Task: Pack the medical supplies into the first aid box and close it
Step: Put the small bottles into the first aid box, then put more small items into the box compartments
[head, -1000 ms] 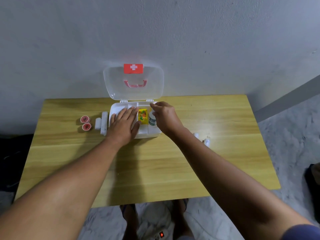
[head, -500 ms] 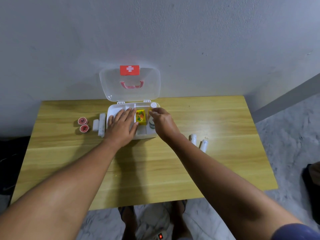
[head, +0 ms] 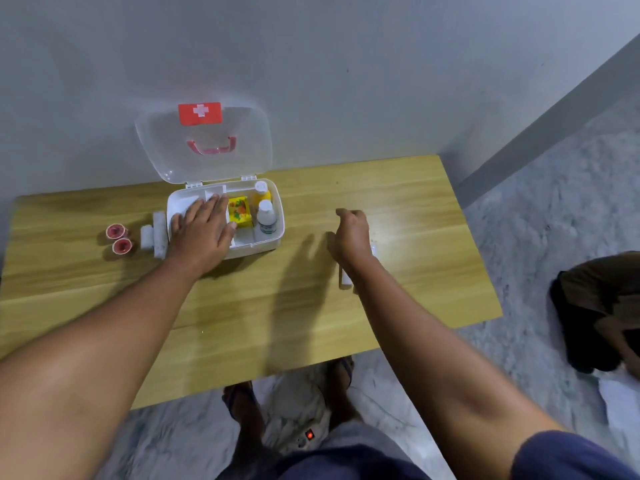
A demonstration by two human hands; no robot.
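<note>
The white first aid box [head: 277, 233] stands open on the table, its clear lid [head: 204, 147] upright against the wall. Inside lie a yellow packet [head: 239, 210], a white bottle [head: 266, 218] and a yellow bottle [head: 262, 191]. My left hand [head: 201, 233] rests flat, fingers apart, on the box's left half. My right hand [head: 349, 235] hovers right of the box, above two small white tubes [head: 344, 279] that my wrist partly hides; its fingers are curled and I cannot see anything held. Two red tape rolls [head: 117, 239] and white gauze rolls [head: 154, 235] lie left of the box.
The wooden table [head: 415, 209] stands against a grey wall. A dark bag [head: 602, 306] sits on the floor at the right. Below the table's near edge are my feet and a power strip [head: 308, 436] with a red light.
My right hand left the white bottle in the box and moved right, over the small tubes. My left hand stayed on the box.
</note>
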